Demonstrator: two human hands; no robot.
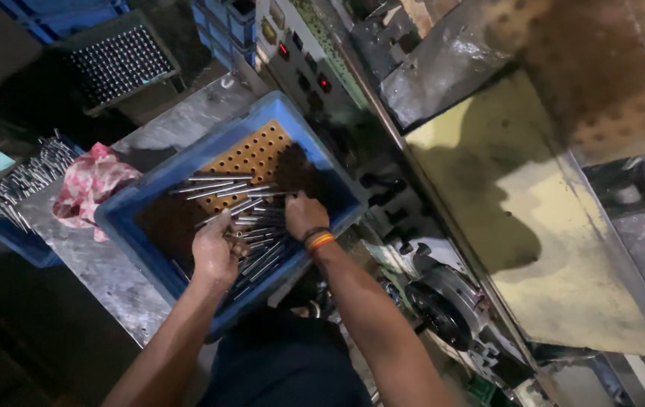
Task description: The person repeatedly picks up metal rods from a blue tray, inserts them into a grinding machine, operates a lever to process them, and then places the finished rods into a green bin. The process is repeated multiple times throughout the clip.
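A blue plastic crate (186, 162) sits tilted on a metal bench. Inside it lies a brown perforated board (251, 154) and several thin metal rods (220, 186). My left hand (215, 252) reaches into the crate and closes around a bunch of the rods. My right hand (304, 215), with coloured bands at the wrist, rests on the rods beside it, fingers curled on them.
A red and white rag (90, 186) lies on the bench left of the crate. More rods (17, 185) are piled at far left. A tray of upright pins (117, 64) stands behind. A machine with a control panel (303, 56) and yellowish sheet (533, 218) fills the right.
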